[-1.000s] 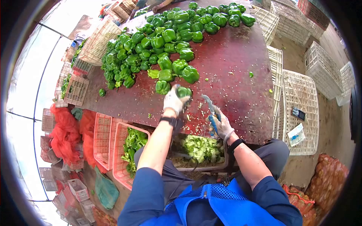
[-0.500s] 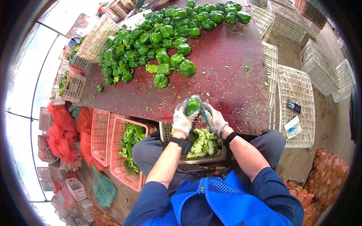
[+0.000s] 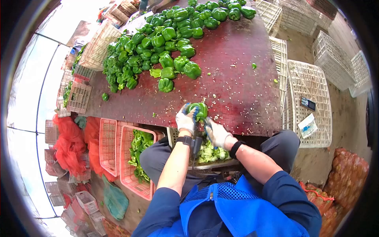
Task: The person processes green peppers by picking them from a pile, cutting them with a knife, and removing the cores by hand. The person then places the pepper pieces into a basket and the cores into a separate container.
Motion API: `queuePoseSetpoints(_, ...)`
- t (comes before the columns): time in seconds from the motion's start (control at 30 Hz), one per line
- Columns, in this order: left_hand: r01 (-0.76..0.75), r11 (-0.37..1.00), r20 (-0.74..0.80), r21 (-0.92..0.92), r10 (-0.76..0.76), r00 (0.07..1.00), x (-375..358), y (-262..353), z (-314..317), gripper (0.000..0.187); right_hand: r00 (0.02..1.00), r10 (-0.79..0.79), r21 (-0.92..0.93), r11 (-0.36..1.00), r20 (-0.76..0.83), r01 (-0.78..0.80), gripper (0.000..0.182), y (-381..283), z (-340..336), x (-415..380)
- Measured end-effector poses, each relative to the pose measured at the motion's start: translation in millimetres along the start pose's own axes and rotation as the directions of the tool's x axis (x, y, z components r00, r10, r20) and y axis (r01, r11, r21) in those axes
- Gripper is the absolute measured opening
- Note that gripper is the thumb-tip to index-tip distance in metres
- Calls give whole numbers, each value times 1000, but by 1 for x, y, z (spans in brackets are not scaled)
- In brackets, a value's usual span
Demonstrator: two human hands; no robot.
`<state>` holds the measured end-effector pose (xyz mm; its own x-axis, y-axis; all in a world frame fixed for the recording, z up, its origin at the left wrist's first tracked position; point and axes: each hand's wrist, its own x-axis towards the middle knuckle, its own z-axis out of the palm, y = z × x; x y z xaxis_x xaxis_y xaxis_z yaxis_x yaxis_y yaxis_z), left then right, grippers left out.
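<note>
My left hand (image 3: 187, 118), in a white and blue work glove, grips a green bell pepper (image 3: 198, 111) over the near edge of the red table (image 3: 237, 91). A round cut or hollow shows at the pepper's top. Just below and right of it is my gloved right hand (image 3: 218, 133), slightly blurred, its fingers closed and pointing at the pepper. Whatever those fingers hold is not clear. Below my hands, between my knees, a bin holds pale green pepper scraps (image 3: 211, 152). A large heap of whole bell peppers (image 3: 158, 43) covers the table's far left.
Pink crates (image 3: 136, 181) stand at my left, one holding cut green peppers (image 3: 141, 150). On my right, an upturned white crate (image 3: 321, 122) carries a phone (image 3: 308, 103) and a small packet (image 3: 307, 125). Net sacks (image 3: 345, 177) lie at lower right. Seeds litter the table.
My right hand has drawn down and away from the pepper. My left hand has shifted slightly left and tilted the pepper, so its cut top now shows.
</note>
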<state>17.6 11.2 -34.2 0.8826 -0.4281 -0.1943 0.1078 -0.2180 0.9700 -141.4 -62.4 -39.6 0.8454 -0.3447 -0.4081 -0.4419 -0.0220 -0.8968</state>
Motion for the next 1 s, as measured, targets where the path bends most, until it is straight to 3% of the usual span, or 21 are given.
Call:
queuePoseSetpoints(0.03,-10,1000,-15,14,10,1000,5,-9,-2,43,993,-102,-79,992,-64,97,51,4,6,-11)
queuePoseSetpoints(0.13,-69,991,21,118,67,998,6,-6,-5,36,1000,-7,-95,995,3,7,52,-15,-13,-22)
queuePoseSetpoints(0.17,-114,953,71,280,98,993,5,3,-10,35,1000,-24,-96,995,4,24,53,-12,-16,-23)
queuePoseSetpoints(0.23,-240,726,153,645,185,971,8,15,-16,40,999,-39,-109,993,-13,37,53,-7,-18,-23)
queuePoseSetpoints(0.27,-243,726,155,643,188,970,4,27,-12,40,998,-56,-121,991,-21,53,53,-3,-19,-21)
queuePoseSetpoints(0.33,-384,391,250,836,351,902,-4,43,-5,42,1000,-16,-111,994,-9,15,53,-9,-21,-25)
queuePoseSetpoints(0.37,-382,392,250,837,347,904,-2,42,-5,42,1000,-13,-110,994,-7,12,53,-5,-18,-25)
queuePoseSetpoints(0.43,-186,711,197,678,67,978,9,44,-4,40,992,-102,-160,983,-71,90,47,-1,-18,-22)
queuePoseSetpoints(0.47,-134,817,200,561,23,980,11,47,-7,36,990,-128,-173,978,-59,117,38,0,-25,-25)
queuePoseSetpoints(0.5,17,918,182,395,-96,979,16,45,-9,32,990,-127,-172,978,-60,115,38,1,-29,-29)
queuePoseSetpoints(0.6,9,929,170,371,-77,982,15,45,-15,31,953,-217,-100,975,-212,200,32,2,-36,-35)
queuePoseSetpoints(0.77,-205,891,226,405,120,967,3,12,-11,35,931,-112,-58,994,-347,98,37,-16,-46,-20)
queuePoseSetpoints(0.83,-201,908,250,368,112,962,-6,16,-3,37,934,-60,19,997,-352,71,38,-14,-48,-6)
queuePoseSetpoints(0.87,-202,917,260,344,113,959,-16,25,2,39,960,33,68,998,-278,-15,41,-21,-53,-4)
queuePoseSetpoints(0.97,-188,935,289,299,99,952,-12,13,3,43,944,-56,28,997,-325,69,43,-9,-53,11)
queuePoseSetpoints(1.0,-121,967,299,222,50,953,-3,-2,-1,45,945,-80,-6,997,-318,83,45,-8,-54,12)
